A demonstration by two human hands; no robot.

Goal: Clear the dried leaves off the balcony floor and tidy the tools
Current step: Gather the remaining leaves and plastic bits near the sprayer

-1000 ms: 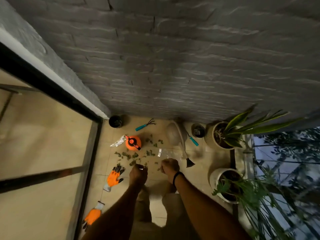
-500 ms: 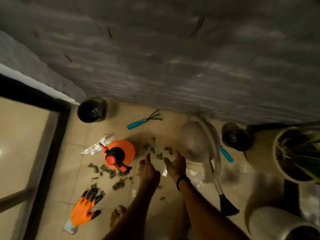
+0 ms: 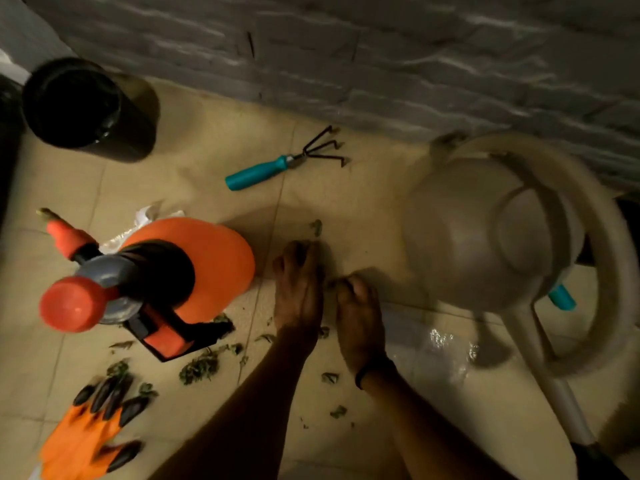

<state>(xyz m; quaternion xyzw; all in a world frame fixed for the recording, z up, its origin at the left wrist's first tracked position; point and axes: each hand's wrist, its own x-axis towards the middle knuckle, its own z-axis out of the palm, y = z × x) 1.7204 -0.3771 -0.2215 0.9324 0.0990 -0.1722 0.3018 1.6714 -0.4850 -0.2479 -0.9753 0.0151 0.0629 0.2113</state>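
Dried leaves (image 3: 199,368) lie scattered on the beige tiled floor (image 3: 346,202), most of them in front of the orange pressure sprayer (image 3: 207,268); one leaf (image 3: 316,227) lies just beyond my fingertips. My left hand (image 3: 299,289) rests on its edge on the tiles right of the sprayer, fingers roughly straight. My right hand (image 3: 358,320) is close beside it, fingers curled down to the floor; what is under them is hidden. A teal-handled hand rake (image 3: 256,174) lies near the wall.
A beige watering can (image 3: 485,237) stands to the right, with a second teal handle (image 3: 562,297) behind it. A black pot (image 3: 86,105) is at the far left by the grey brick wall. An orange glove (image 3: 86,438) and clear plastic (image 3: 436,355) lie on the tiles.
I have bent much closer to the floor. Both hands dropped from open in the air onto the tiles by the leaves, between the sprayer and the watering can.
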